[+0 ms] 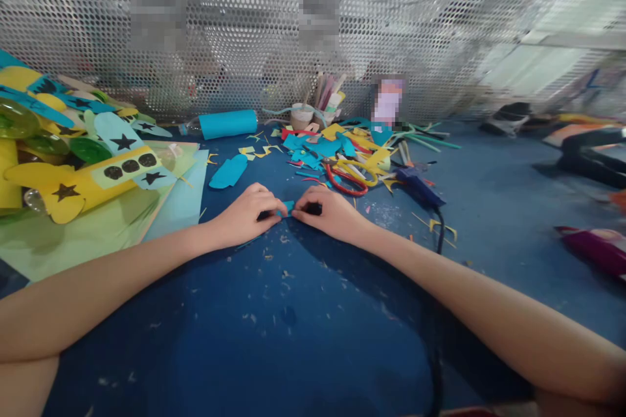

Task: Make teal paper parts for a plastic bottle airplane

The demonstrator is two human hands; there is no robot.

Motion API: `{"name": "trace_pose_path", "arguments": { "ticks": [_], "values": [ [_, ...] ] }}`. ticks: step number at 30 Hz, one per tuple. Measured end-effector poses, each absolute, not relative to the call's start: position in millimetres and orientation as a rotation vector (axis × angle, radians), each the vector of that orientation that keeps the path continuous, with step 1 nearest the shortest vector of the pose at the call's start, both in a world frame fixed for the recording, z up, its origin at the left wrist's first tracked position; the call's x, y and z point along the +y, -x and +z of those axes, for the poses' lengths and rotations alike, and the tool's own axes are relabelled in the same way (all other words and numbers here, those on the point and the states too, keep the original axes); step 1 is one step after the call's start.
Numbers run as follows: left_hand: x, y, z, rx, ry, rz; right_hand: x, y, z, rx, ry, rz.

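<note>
My left hand [247, 214] and my right hand [331, 214] meet at the middle of the blue table [303, 313]. Both pinch one small light blue paper piece [287, 207] between their fingertips. My right hand also covers something small and dark that I cannot identify. Beyond the hands lie red-handled scissors [345, 181] and a dark blue glue gun [419, 187] with its black cord [437, 339] running toward me. A blue paper cut-out [228, 172] lies left of the scissors.
Yellow and blue paper planes with black stars [78, 176] are piled on green sheets [73, 234] at left. A blue paper roll [228, 124], a cup of sticks [302, 116] and paper scraps [337, 143] sit at the back before a perforated metal screen [440, 26].
</note>
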State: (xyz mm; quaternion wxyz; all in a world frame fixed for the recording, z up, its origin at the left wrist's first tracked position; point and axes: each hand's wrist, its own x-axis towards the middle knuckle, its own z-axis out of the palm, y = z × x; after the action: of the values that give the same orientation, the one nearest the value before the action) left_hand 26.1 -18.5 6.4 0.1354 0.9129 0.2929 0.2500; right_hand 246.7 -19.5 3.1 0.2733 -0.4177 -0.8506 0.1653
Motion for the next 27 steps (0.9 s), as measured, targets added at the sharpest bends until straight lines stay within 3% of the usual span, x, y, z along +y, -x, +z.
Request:
{"name": "trace_pose_path", "arguments": {
  "ticks": [8,27],
  "values": [
    [-15.6,-25.9,5.7,0.922,-2.628,0.685,-23.0,-246.9,3.0,-2.302,1.008,0.363],
    [-16.4,-24.0,2.7,0.949,-2.664,0.789,-29.4,-246.8,8.1,-2.591,0.832,-0.269]
  ]
}}
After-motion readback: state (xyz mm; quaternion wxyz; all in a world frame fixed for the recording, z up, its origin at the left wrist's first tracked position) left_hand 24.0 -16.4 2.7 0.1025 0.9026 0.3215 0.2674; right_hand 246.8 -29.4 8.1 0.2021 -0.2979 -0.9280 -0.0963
